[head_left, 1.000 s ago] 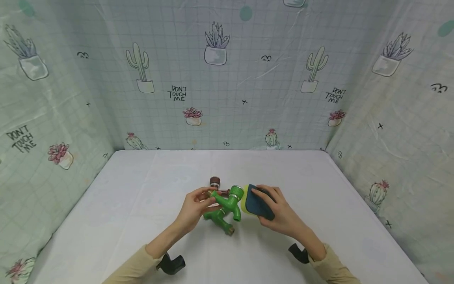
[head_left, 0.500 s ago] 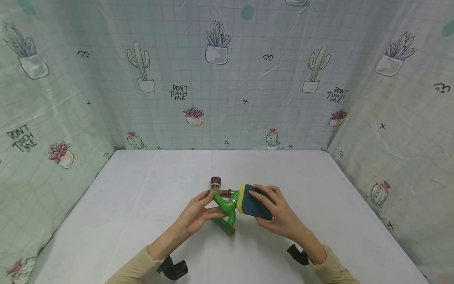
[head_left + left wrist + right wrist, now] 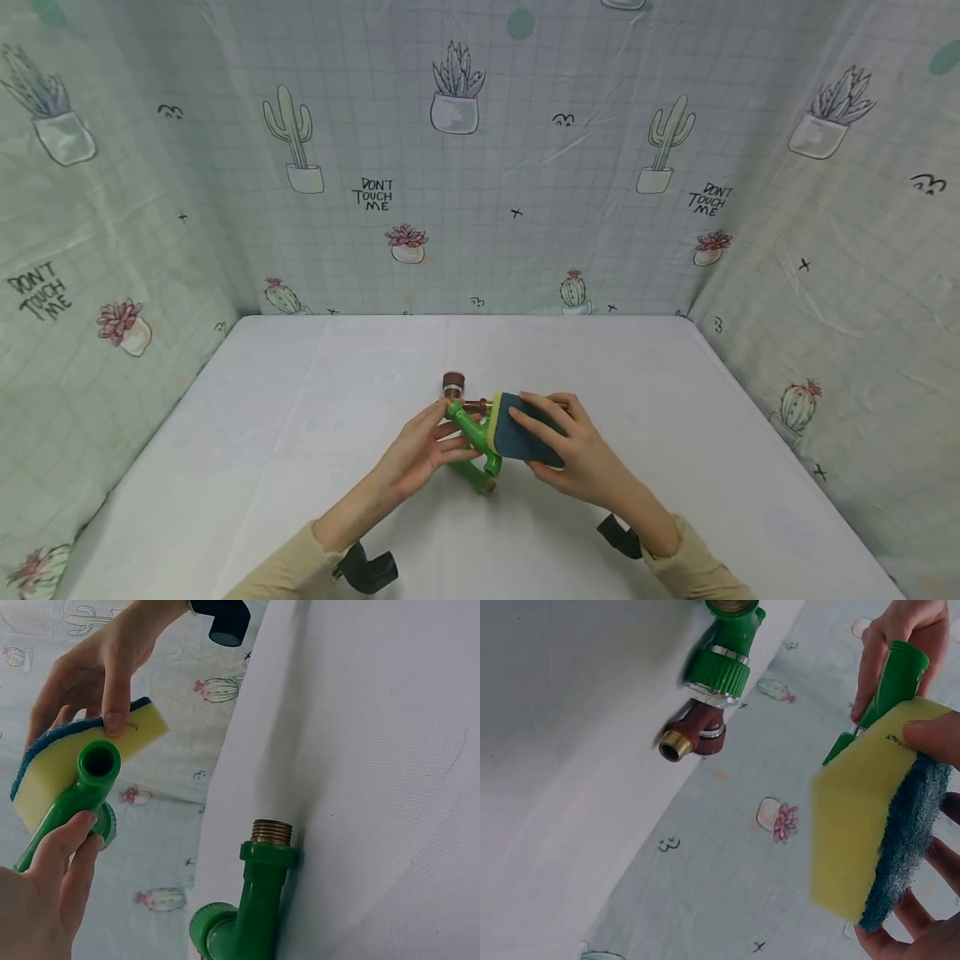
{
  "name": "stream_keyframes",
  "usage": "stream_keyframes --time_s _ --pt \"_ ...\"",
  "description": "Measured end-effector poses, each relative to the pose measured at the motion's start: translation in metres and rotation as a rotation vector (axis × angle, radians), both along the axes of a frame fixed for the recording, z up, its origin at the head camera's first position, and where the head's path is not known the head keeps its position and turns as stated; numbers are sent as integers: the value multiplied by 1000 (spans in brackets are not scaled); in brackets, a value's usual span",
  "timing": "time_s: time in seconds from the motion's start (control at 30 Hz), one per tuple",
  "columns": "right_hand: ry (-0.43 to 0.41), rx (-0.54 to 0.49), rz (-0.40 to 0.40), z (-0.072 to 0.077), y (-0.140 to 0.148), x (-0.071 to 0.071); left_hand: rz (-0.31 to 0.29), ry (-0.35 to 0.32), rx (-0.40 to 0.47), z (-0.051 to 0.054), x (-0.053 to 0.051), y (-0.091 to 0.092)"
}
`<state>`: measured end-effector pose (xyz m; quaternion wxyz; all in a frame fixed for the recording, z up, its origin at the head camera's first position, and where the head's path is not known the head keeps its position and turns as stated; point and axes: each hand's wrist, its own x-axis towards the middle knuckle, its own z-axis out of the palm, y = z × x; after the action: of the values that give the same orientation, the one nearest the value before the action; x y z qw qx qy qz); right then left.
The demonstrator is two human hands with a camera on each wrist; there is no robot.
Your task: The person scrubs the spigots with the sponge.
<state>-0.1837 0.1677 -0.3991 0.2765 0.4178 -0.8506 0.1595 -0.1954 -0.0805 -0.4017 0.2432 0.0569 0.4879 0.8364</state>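
My left hand [image 3: 412, 457] pinches a green plastic tap [image 3: 467, 423] by its inlet end, holding it above the table; its spout opening faces the left wrist view. With my right hand [image 3: 581, 454] I grip a sponge [image 3: 522, 432], yellow foam with a dark blue scouring side. The yellow side rests against the tap and covers its knob end in the head view. Below them a second green tap [image 3: 259, 911] with a brass threaded end lies on the table. A brownish-red tap [image 3: 701, 729] with a brass end lies just beyond it.
The white table [image 3: 337, 400] spreads around the taps. A patterned cactus cloth [image 3: 517, 167] hangs at the back and both sides. Black wrist-worn devices [image 3: 367, 571] are on both forearms.
The sponge has moved left over the tap's knob end. My left hand has turned the tap, and its lower fingers have spread beneath it. The taps on the table stay put.
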Motion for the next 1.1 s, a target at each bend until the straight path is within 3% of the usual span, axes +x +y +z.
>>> stream_keyframes --time_s 0.37,0.53,0.8,1.1 --pt "24 8 41 -2 -9 0 -17 -5 -23 -4 1 6" --pt "37 -3 42 -1 -14 -3 -58 -7 -27 -9 0 9" --pt "67 42 21 4 -15 -6 -83 99 -209 -11 -5 0" --pt "81 100 59 6 -14 -6 -148 96 -232 -10 -9 -6"
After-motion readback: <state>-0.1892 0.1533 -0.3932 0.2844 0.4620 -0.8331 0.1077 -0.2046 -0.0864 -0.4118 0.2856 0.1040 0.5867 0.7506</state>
